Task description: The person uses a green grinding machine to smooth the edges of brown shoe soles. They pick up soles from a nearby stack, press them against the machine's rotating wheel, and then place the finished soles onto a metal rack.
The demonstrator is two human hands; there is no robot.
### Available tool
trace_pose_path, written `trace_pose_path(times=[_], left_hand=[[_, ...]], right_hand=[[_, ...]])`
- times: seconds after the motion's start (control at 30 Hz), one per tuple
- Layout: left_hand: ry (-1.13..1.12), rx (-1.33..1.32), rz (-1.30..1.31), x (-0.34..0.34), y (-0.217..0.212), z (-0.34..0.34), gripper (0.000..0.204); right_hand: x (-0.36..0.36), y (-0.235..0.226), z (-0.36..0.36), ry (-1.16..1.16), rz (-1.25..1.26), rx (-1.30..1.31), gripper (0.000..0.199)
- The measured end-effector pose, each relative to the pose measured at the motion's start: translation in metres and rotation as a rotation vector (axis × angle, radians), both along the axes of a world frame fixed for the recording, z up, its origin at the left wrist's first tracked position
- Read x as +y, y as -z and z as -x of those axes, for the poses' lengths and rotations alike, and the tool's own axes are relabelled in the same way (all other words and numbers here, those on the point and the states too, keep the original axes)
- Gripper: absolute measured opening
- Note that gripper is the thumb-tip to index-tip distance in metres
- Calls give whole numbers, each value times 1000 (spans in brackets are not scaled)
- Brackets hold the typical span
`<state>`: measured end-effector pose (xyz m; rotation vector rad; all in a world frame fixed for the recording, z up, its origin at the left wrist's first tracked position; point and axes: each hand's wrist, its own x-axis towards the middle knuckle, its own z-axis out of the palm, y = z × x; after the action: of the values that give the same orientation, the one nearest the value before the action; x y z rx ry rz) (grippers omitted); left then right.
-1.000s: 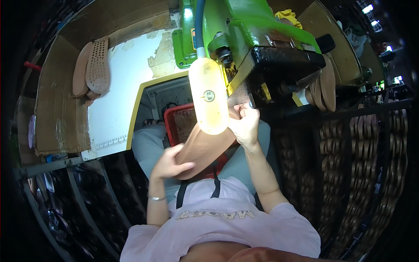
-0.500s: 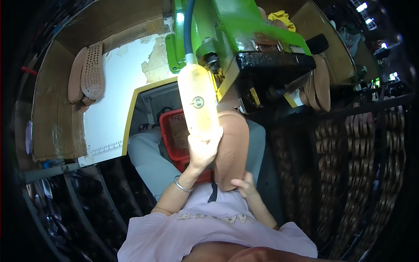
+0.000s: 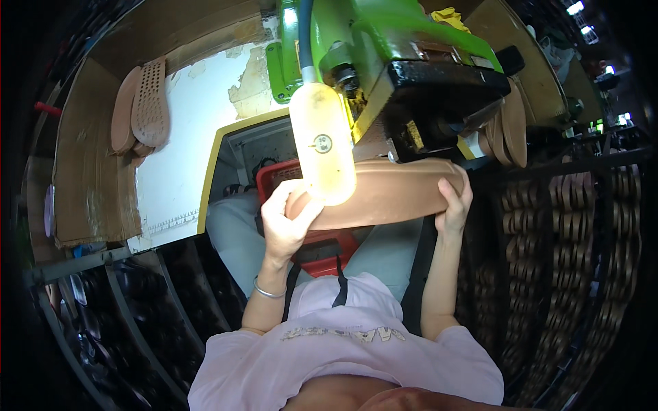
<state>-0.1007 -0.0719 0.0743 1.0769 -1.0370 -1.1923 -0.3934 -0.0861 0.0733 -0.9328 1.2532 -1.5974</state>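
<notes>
Both of my hands hold a tan shoe sole (image 3: 394, 198), turned sideways in front of the machine. My left hand (image 3: 284, 222) grips its left end, thumb on the near face, close below the lit work lamp (image 3: 322, 130). At the sole's right end, my right hand (image 3: 452, 205) is closed with the thumb on the near side and fingers behind. The lamp covers part of the sole's upper left. Just beyond the sole stands a green machine (image 3: 391, 38) with a black lower head (image 3: 445, 89).
More soles lean in a cardboard box (image 3: 96, 171) on the left of the white table (image 3: 171, 192); others (image 3: 510, 130) stand right of the machine. A red basket (image 3: 329, 253) sits between my legs. Racks of soles (image 3: 562, 253) fill the right, dark racks (image 3: 151, 294) the left.
The sole has turned from upright to lying sideways. My right hand has moved up and right to its far end; my left hand has shifted left and up slightly.
</notes>
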Motion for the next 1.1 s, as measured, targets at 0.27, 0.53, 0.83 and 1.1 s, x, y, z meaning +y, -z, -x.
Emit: trace_pose_path(times=[0.27, 0.53, 0.83, 1.1], left_hand=[[-47, 24, -3, 20, 22, -63, 23], [6, 152, -115, 52, 59, -129, 18], [325, -127, -187, 58, 58, -24, 54], [58, 81, 119, -2, 21, 37, 36]], right_hand=[[-36, -14, -38, -352, 95, 158, 40], [-22, -15, -96, -465, 16, 423, 47], [-20, -7, -123, -398, 140, 312, 30], [34, 25, -83, -349, -42, 435, 54]])
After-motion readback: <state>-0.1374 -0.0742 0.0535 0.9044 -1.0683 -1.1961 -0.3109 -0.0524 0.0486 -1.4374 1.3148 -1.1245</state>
